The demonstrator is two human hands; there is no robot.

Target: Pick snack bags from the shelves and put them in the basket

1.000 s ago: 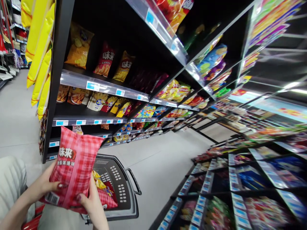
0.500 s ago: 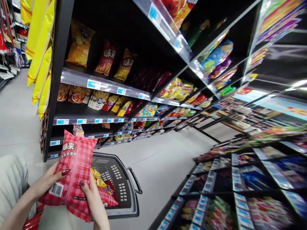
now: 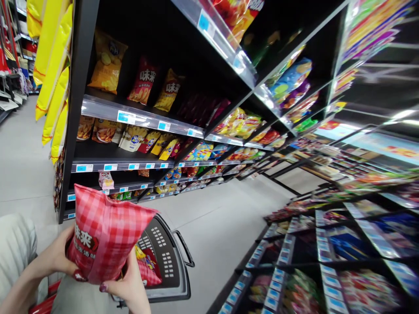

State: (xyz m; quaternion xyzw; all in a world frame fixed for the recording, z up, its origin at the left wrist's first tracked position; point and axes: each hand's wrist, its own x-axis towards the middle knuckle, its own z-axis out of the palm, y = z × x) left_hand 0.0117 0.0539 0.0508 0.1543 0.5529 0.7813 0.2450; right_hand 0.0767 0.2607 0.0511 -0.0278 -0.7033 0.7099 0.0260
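Observation:
Between my two hands is a puffed-up bag of chips (image 3: pixel 108 231) with red and pink checks and white lettering. My left hand (image 3: pixel 62 257) grips its left side, thumb across the front near the bottom. On the lower right edge, my right hand (image 3: pixel 126 279) closes round the bag with its thumb in front. The bag's top tilts toward the shelves, and its back is hidden. Just beyond it stands a black shopping basket (image 3: pixel 178 279) on the floor. Inside the basket lie a red checked bag (image 3: pixel 149 272) and a yellow and dark red packet (image 3: pixel 147 257), both partly covered.
Black shelves (image 3: pixel 131 150) with snack bags and blue price tags run ahead. Yellow bags (image 3: pixel 54 65) hang at the shelf end on the left. Another shelf row (image 3: pixel 294 261) stands to the right, across the grey aisle floor (image 3: pixel 222 218). My knees (image 3: pixel 16 244) show at lower left.
My hands have tipped the chip bag, so its top edge now faces me more and the barcode is out of sight. The view has shifted slightly.

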